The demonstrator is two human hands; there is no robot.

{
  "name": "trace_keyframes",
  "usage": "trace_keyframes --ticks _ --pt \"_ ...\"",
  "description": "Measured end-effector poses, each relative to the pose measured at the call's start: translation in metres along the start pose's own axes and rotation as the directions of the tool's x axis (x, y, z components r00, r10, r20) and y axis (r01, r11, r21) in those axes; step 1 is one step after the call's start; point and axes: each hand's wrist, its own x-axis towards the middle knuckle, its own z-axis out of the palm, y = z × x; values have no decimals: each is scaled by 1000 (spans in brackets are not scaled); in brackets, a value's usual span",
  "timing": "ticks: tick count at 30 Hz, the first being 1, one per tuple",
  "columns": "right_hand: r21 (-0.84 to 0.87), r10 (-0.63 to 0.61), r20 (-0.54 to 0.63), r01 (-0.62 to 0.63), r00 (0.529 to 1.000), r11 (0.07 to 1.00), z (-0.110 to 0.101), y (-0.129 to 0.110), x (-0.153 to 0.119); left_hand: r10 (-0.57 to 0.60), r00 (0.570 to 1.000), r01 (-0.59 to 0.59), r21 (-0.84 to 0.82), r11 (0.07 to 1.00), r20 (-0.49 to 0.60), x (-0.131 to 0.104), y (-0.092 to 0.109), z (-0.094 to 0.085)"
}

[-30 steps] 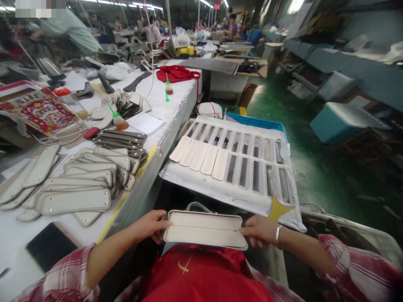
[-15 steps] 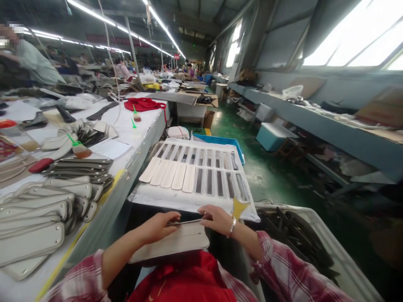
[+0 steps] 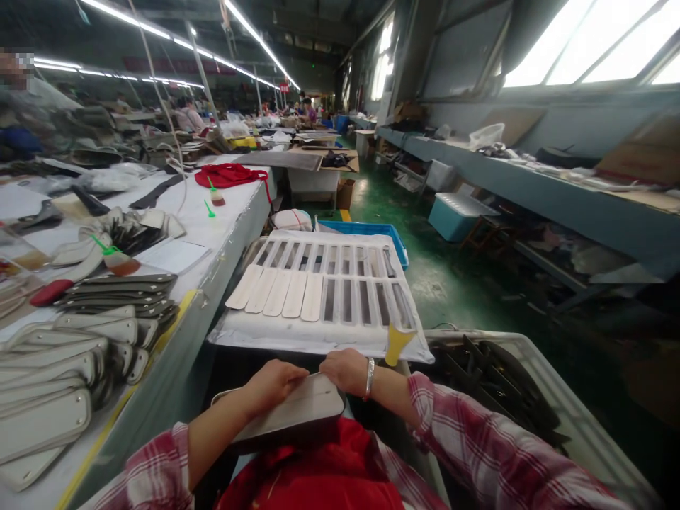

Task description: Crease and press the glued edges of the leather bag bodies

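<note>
A pale, round-cornered panel (image 3: 311,402) lies over the lap, with a small slit near its right end. My left hand (image 3: 276,386) is closed on its upper edge, fingers pressed together. At the panel's upper right corner, my right hand (image 3: 346,370) grips the edge, a silver bracelet on the wrist. The two hands are close but apart. Beyond them a white slotted board (image 3: 297,336) carries a row of several cream strips (image 3: 273,292) on its left part. A yellow piece (image 3: 397,345) is at the board's front right edge.
On the left table (image 3: 212,241) are stacked white panels (image 3: 47,418), dark panels (image 3: 120,294), a glue bottle (image 3: 120,262) and red cloth (image 3: 228,176). A bin of dark pieces (image 3: 494,382) stands right. A blue crate (image 3: 372,230) is behind the board. A person (image 3: 32,106) is far left.
My right hand has shifted left along the panel and closed on its corner. The panel's right end has tilted up and moved left. The camera view has turned slightly.
</note>
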Motion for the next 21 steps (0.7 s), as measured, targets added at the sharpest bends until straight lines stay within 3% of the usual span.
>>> trace_keyframes --ticks 6,10,13,15,18,21 --pt "-43 -61 -3 60 998 997 7 -5 -3 53 998 -59 245 968 30 -4 -3 12" --pt "-95 -144 9 144 990 985 4 -13 -9 120 991 -132 479 868 55 -7 -7 25" --pt "-107 -180 13 180 984 978 -3 -15 -9 152 987 -155 566 810 52 -7 -6 32" --pt "-35 -92 39 93 995 995 -8 -12 -1 176 983 -170 611 773 51 -8 -4 33" --pt "181 126 152 -153 980 971 -10 -1 18 185 981 -177 668 723 60 -8 0 33" --pt "326 178 250 -256 952 910 -9 8 36 204 977 -195 674 713 67 -8 0 32"
